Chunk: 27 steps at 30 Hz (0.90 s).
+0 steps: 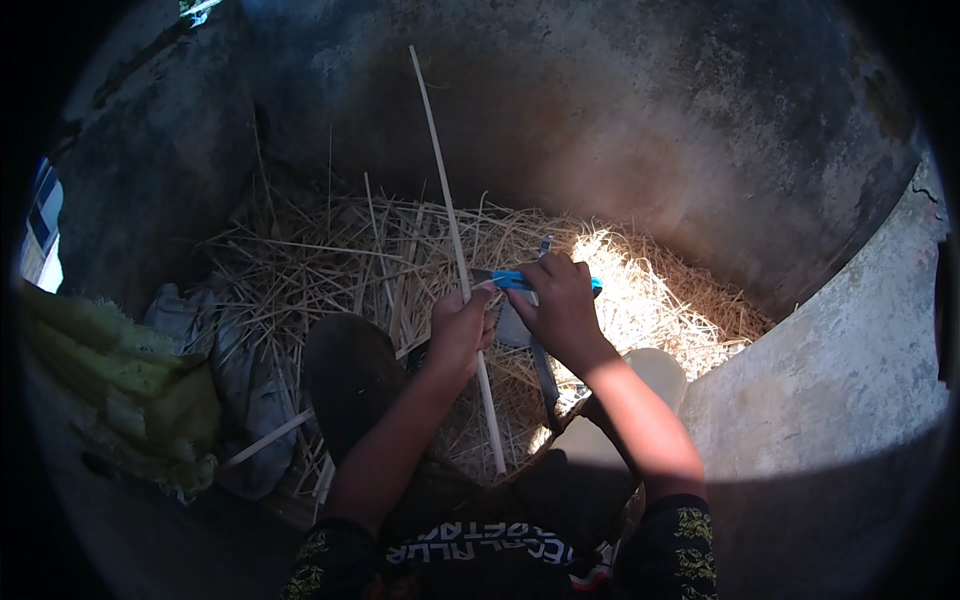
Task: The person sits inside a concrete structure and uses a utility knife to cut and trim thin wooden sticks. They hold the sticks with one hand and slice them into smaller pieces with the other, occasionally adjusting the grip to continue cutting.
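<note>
A long, thin, pale wooden strip (441,165) stands tilted in front of me, its upper end leaning left. My left hand (460,332) is closed around it near mid-length. My right hand (562,310) grips a blue-handled utility knife (508,280). The knife's blade end points left and lies close to the strip, just above my left fingers; whether it touches cannot be made out. Below my right hand, between my knees, a narrow dark metal piece (545,375) stands upright, partly covered by my hand.
Loose straw-like shavings and strips (330,250) cover the floor ahead, brightly sunlit at right. A curved concrete wall (640,120) surrounds me, with a pale slab (810,370) at right. A yellow-green sack (120,380) and crumpled grey cloth (240,440) lie at left.
</note>
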Each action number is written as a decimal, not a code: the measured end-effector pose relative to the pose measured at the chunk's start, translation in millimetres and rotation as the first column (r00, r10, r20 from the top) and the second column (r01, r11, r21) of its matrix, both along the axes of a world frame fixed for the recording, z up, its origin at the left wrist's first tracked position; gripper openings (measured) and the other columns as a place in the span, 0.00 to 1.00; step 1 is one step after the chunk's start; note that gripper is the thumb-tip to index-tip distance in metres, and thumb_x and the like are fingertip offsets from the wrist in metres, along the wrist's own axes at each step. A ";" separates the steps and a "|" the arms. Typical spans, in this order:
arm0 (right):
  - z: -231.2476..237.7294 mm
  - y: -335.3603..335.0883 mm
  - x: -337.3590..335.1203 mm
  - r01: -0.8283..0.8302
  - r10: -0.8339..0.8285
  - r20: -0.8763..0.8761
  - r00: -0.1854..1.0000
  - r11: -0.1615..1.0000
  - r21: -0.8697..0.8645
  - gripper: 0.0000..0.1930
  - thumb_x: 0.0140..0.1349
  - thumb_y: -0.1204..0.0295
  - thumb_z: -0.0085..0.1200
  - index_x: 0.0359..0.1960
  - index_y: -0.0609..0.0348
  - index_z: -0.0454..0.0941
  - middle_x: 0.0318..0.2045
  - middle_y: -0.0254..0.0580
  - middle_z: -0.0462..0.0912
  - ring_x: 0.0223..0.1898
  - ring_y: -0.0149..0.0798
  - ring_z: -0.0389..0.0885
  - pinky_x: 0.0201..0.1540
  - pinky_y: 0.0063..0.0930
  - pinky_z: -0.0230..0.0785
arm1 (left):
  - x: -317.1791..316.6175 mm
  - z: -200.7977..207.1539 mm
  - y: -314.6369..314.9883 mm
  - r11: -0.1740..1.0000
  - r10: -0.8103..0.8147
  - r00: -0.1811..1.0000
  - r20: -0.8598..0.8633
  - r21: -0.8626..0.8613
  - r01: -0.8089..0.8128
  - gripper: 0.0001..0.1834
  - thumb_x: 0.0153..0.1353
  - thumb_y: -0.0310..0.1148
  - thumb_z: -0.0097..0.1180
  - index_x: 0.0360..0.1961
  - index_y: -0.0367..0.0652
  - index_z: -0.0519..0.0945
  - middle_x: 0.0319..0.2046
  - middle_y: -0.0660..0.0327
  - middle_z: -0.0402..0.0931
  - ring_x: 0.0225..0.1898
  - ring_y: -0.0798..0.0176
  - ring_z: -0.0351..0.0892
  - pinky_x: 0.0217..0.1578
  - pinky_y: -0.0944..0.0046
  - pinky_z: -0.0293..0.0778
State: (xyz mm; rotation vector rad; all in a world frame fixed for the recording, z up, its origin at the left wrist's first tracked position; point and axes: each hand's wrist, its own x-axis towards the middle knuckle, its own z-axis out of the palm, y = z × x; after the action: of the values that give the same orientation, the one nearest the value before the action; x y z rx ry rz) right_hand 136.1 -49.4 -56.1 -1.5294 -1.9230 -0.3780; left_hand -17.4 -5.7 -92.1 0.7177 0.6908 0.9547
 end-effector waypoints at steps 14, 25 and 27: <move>13.5 -0.4 24.5 0.159 -0.143 -0.144 0.979 0.981 0.108 0.14 0.56 0.71 0.66 0.43 0.63 0.83 0.34 0.47 0.81 0.38 0.47 0.81 0.44 0.37 0.72 | -2.9 4.7 3.3 0.980 0.187 0.980 -0.068 0.077 -0.182 0.06 0.70 0.32 0.52 0.40 0.40 0.73 0.16 0.71 0.60 0.12 0.77 0.55 0.12 0.70 0.50; 17.7 -8.6 26.3 0.103 -0.122 -0.345 0.931 0.992 -0.072 0.16 0.60 0.62 0.64 0.44 0.60 0.81 0.34 0.49 0.81 0.34 0.52 0.83 0.38 0.41 0.76 | -17.5 21.2 12.4 0.979 0.125 0.962 -0.244 0.187 -0.080 0.18 0.64 0.29 0.60 0.52 0.34 0.73 0.17 0.73 0.61 0.12 0.80 0.53 0.11 0.72 0.46; 15.2 -8.6 27.1 0.116 -0.115 -0.263 0.958 0.993 -0.012 0.16 0.59 0.62 0.64 0.44 0.59 0.81 0.34 0.47 0.81 0.34 0.50 0.84 0.37 0.40 0.76 | -18.0 20.2 11.6 0.989 -0.043 0.991 -0.123 0.133 0.060 0.18 0.63 0.30 0.62 0.51 0.35 0.74 0.16 0.75 0.61 0.11 0.81 0.52 0.11 0.73 0.45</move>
State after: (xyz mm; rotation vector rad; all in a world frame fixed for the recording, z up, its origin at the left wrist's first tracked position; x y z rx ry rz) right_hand 163.2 -58.0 -40.9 -1.6062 -1.6319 -0.2142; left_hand -35.4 5.9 -71.9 0.9159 0.7137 0.9230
